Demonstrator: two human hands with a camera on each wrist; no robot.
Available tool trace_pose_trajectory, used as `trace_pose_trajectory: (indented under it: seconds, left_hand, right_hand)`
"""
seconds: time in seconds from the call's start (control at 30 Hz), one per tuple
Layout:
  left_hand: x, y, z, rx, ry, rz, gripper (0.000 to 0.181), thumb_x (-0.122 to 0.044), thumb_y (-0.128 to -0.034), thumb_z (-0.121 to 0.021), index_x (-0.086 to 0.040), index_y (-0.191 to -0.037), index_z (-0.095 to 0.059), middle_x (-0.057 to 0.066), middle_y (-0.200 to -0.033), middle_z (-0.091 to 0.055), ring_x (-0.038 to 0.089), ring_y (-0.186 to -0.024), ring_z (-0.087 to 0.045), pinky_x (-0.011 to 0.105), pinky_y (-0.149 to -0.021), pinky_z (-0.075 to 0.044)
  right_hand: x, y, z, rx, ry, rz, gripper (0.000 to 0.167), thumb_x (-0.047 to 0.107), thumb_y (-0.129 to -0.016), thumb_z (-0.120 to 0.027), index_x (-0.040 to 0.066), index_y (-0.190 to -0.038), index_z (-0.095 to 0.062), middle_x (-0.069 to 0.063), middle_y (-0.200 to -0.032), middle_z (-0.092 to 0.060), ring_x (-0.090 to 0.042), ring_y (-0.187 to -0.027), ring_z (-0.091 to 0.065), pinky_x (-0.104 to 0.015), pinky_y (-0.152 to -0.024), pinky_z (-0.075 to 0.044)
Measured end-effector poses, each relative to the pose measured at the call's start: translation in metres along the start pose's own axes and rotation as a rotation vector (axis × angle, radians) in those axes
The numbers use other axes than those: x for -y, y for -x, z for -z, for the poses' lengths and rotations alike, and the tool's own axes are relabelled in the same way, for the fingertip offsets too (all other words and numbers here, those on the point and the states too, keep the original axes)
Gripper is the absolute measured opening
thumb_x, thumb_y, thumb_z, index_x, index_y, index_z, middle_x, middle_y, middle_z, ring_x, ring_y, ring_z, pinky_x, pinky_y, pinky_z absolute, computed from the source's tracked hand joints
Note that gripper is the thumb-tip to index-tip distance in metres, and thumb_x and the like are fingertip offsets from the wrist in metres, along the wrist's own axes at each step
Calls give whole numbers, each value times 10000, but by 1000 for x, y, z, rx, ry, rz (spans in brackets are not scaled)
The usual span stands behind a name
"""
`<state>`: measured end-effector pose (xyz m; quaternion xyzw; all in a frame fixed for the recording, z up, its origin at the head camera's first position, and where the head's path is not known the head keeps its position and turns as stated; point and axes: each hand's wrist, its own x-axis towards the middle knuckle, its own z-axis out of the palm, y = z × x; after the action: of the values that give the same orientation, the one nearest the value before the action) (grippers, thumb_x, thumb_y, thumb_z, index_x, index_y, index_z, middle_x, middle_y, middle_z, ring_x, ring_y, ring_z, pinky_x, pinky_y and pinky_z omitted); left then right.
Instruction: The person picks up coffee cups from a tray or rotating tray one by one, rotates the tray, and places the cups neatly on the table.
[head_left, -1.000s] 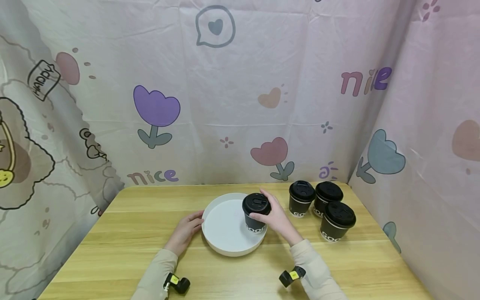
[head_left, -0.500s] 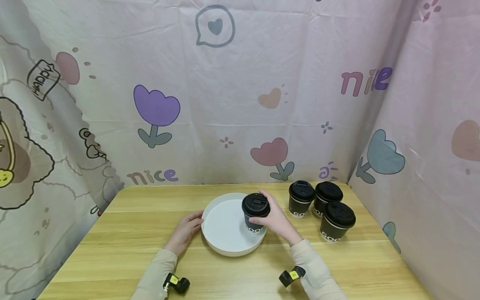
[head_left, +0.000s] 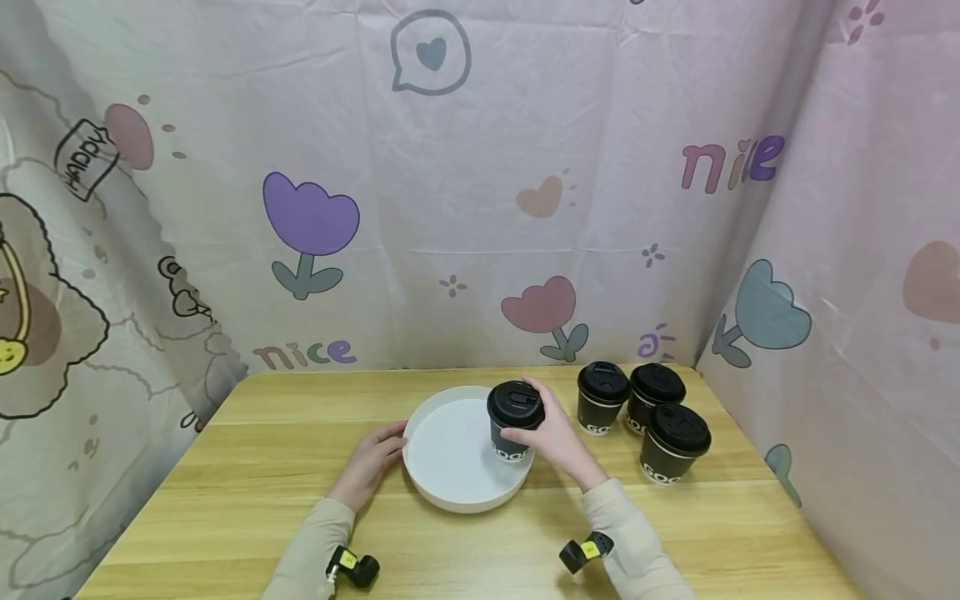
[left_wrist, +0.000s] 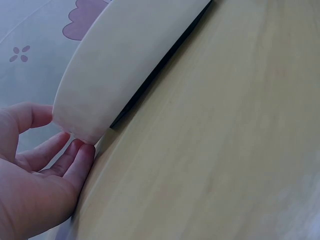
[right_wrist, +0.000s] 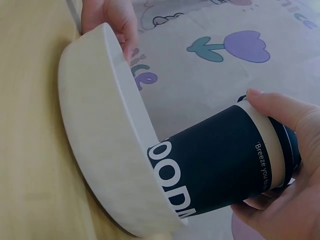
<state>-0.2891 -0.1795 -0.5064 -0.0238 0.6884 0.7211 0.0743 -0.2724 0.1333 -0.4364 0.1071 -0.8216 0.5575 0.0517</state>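
A black paper coffee cup (head_left: 512, 437) with a black lid stands nearly upright over the right part of a round white plate (head_left: 450, 450). My right hand (head_left: 557, 435) grips it near the lid, thumb on one side and fingers round the other. In the right wrist view the plate's raised wall (right_wrist: 100, 130) hides the bottom of the cup (right_wrist: 215, 165), so I cannot tell whether it touches the plate. At the plate's left edge, my left hand (head_left: 372, 462) holds the rim and outer wall between thumb and curved fingers, plain in the left wrist view.
Three more lidded black cups stand close together at the table's back right: one at the left (head_left: 598, 408), one behind (head_left: 647, 408), one in front (head_left: 667, 454). A patterned curtain (head_left: 450, 167) hangs behind the wooden table (head_left: 300, 433) and along both sides.
The cup and my right hand hardly moved at first, then shifted slightly up and to the right in the head view. My left hand and the plate stay in place.
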Motion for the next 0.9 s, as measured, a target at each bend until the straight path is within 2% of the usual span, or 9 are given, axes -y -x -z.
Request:
trace_pose_trajectory:
  seconds: [0.13, 0.33, 0.5, 0.77, 0.9]
  left_hand:
    - [0, 0, 0, 0, -6, 0, 484, -44, -947, -522, 58, -1412, -437, 226, -1492, -421, 238, -1305, -459, 187, -957, -483]
    - [1, 0, 1, -2, -5, 2, 479, -40, -948, -517, 56, -1411, -440, 224, -1493, -420, 244, -1310, -454, 167, -933, -483]
    - [2, -1, 1, -7, 0, 3, 479, -42, -943, -525, 59, -1405, -446, 219, -1488, -427, 231, -1294, -465, 145, -896, -483]
    - [3, -1, 2, -8, -4, 13, 485, -49, -943, -532, 50, -1409, -447, 218, -1492, -424, 229, -1296, -470, 160, -918, -495]
    - [3, -2, 1, -15, 0, 17, 481, -51, -941, -536, 37, -1407, -457, 201, -1489, -435, 231, -1302, -470, 186, -943, -503]
  right_hand:
    - [2, 0, 4, -12, -8, 17, 916, 204, -717, -863, 145, -1480, -359, -170, -1474, -428, -353, -1342, -436, -559, -1155, -311]
    - [10, 2, 13, -31, 7, 18, 903, 228, -721, -863, 207, -1474, -366, -149, -1492, -417, -336, -1350, -430, -546, -1152, -321]
    - [17, 5, 21, -42, 12, 23, 903, 231, -725, -859, 215, -1478, -361, -149, -1512, -394, -346, -1359, -421, -563, -1147, -318]
    - [20, 5, 35, -65, 27, 51, 881, 232, -742, -847, 209, -1476, -360, -149, -1534, -337, -353, -1386, -368, -584, -1153, -291]
    - [22, 5, 41, -83, 57, 35, 897, 267, -736, -849, 246, -1480, -346, -151, -1533, -324, -356, -1391, -351, -598, -1144, -298]
